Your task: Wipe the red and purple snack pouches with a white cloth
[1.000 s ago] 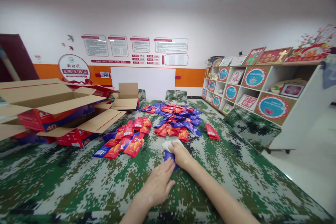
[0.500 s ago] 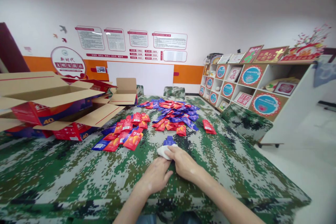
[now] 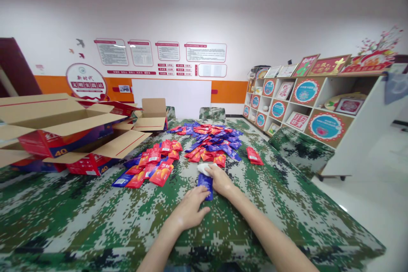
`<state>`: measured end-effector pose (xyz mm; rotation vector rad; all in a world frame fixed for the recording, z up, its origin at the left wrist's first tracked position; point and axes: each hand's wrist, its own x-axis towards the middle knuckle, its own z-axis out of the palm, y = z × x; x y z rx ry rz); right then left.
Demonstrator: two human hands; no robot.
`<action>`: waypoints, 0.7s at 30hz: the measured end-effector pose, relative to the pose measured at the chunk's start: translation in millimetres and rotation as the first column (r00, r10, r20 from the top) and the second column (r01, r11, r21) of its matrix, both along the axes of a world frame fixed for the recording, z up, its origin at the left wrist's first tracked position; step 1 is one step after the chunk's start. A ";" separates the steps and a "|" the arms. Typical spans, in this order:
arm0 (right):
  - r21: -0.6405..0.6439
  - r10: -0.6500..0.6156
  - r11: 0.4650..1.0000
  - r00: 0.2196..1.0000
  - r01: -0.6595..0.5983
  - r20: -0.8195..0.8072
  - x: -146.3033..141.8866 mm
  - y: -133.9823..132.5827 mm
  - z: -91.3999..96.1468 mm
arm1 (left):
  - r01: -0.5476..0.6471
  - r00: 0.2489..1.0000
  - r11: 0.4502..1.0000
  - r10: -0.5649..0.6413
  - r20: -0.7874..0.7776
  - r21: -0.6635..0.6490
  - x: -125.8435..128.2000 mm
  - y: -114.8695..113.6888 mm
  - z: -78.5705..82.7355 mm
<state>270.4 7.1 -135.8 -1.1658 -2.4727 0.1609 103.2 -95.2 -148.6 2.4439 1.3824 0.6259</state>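
Note:
A blue packet [image 3: 205, 183] lies flat on the camouflage-covered table [image 3: 79, 221] in front of me. My left hand [image 3: 190, 211] rests on the table with its fingertips pressed on the packet's near end. My right hand [image 3: 218, 178] is closed on a white cloth [image 3: 202, 168] at the packet's far end. Beyond lie a pile of red and blue packets [image 3: 149, 166] to the left and a larger pile [image 3: 210, 142] further back.
Opened cardboard boxes [image 3: 60, 131] with red printed sides stand at the left, another box [image 3: 153, 114] behind them. A few red packets [image 3: 254, 155] lie apart at the right. A white shelf unit [image 3: 312, 106] with pictures lines the right wall. Two camouflage chairs [image 3: 213, 113] stand at the table's far end.
My right hand has slid the white cloth away from me along the blue packet, baring most of it. My left hand stays holding the packet's near end.

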 end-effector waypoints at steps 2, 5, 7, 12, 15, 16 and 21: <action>0.037 -0.007 0.999 0.996 0.011 -0.089 18.4 -12.2 -2.1 | -0.115 0.993 0.993 0.115 -0.005 0.026 5.7 10.3 7.3; 0.067 -0.011 0.998 0.993 0.019 -0.119 53.2 -33.3 -8.9 | -0.326 0.943 0.945 0.328 -0.062 0.036 16.7 27.2 13.1; 0.077 -0.018 0.997 0.995 0.026 -0.096 75.2 -45.5 -13.7 | -0.384 0.916 0.923 0.385 -0.112 0.029 23.6 36.4 12.4; 0.078 -0.057 0.995 0.998 0.058 -0.025 105.8 -63.0 -15.5 | -0.407 0.911 0.911 0.399 -0.101 -0.067 28.9 49.7 5.4; 0.078 -0.063 0.995 0.998 0.064 -0.011 111.6 -67.3 -11.1 | -0.338 0.938 0.934 0.345 0.041 -0.118 24.0 55.1 0.6; 0.080 -0.066 0.995 0.998 0.066 -0.008 114.0 -68.0 -10.2 | -0.318 0.940 0.940 0.330 0.093 -0.124 22.9 57.4 -1.3; 0.126 -0.139 0.982 0.990 0.140 -0.019 140.7 -66.1 -14.4 | -0.233 0.854 0.953 0.295 0.430 -0.192 44.6 84.2 -5.9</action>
